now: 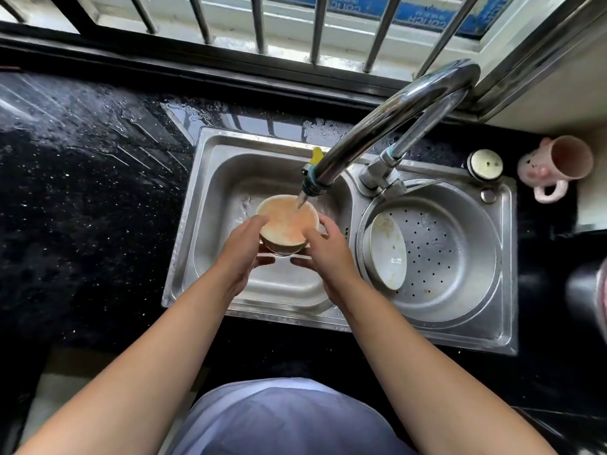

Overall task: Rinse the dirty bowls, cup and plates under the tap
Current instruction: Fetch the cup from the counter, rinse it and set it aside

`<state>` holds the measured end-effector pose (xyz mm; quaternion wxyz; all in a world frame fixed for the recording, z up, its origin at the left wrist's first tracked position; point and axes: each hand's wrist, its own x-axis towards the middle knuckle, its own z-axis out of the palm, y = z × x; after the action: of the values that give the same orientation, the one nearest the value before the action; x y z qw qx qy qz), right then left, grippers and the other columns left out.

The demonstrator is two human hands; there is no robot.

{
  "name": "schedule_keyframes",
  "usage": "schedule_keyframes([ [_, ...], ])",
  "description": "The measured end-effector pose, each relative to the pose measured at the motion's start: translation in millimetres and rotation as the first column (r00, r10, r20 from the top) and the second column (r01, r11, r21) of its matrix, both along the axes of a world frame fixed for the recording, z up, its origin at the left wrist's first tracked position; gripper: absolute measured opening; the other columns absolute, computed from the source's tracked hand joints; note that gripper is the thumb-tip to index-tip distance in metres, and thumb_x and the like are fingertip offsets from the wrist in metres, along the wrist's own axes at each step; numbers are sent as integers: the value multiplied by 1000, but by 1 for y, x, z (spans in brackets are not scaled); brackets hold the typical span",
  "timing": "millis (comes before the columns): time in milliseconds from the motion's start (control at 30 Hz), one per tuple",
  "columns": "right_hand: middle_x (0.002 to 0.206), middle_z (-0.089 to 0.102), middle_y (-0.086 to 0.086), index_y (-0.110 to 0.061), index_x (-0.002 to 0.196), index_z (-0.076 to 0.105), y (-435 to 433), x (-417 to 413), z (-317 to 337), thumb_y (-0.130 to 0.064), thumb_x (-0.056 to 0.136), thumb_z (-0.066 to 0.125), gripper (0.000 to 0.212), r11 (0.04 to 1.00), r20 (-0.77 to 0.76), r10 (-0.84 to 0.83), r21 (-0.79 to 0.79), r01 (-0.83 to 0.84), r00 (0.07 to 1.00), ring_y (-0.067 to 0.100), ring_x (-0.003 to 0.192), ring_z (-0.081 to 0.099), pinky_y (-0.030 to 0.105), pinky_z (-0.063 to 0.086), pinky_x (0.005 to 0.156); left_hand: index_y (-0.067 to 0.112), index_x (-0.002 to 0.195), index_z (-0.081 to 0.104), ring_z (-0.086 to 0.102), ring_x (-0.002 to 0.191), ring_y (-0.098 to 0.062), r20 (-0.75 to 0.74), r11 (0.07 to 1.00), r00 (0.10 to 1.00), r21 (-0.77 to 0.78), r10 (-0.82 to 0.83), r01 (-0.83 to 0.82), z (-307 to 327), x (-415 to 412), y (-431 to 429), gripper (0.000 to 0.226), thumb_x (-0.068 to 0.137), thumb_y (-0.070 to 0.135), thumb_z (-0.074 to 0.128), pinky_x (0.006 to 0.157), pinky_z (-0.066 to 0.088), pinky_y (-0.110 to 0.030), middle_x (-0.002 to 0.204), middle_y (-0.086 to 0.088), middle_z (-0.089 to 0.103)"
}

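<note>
A pale bowl [285, 221] filled with orange-tinted water sits under the running tap [387, 126] over the left sink basin [216, 178]. My left hand [244, 249] holds its left side and my right hand [323, 249] holds its right side, thumbs at the rim and fingers beneath. Water streams from the spout into the bowl. A dirty white plate [387, 251] leans on edge in the perforated round basin [460, 257] to the right. A pink mug [555, 165] lies on its side on the counter at the far right.
The black counter [82, 192] around the sink is wet. A round metal cap [485, 165] sits behind the right basin. Window bars [259, 24] run along the back. A dark object [584, 290] shows at the right edge.
</note>
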<state>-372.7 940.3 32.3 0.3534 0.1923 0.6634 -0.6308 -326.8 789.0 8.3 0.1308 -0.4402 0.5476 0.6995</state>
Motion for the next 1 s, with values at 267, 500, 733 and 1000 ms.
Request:
schedule_keyframes([
  [267,110,72,1,-33,116,61,2,-17,5,-40,87,55,31,987,49,71,141,-77,996,23,86,72,30,55,61,18,117,68,72,76,-25,-1,970,995,219,104,-101,-7,1,20,46,96,54,49,58,56,-35,100,-8,73],
  [500,97,72,26,3,114,62,-19,-4,-2,-4,100,43,24,971,456,-44,-189,145,889,38,71,77,37,66,66,37,120,69,71,99,-13,-145,991,989,-131,-42,23,0,6,1,44,90,66,54,81,57,-35,117,4,77],
  [733,96,76,20,0,113,63,-29,11,-10,-19,97,54,26,970,370,6,-229,85,929,30,75,78,33,64,63,21,127,71,77,101,-24,-109,945,972,279,210,-173,-3,2,-8,47,97,56,62,84,64,-42,114,-10,79],
  [1000,97,76,10,-15,107,66,21,-2,-9,-36,100,53,26,984,159,179,-12,-179,971,21,68,69,28,55,56,22,121,76,76,101,-32,-41,853,950,453,309,-258,-17,10,-1,72,77,78,68,91,59,-49,123,-18,76],
])
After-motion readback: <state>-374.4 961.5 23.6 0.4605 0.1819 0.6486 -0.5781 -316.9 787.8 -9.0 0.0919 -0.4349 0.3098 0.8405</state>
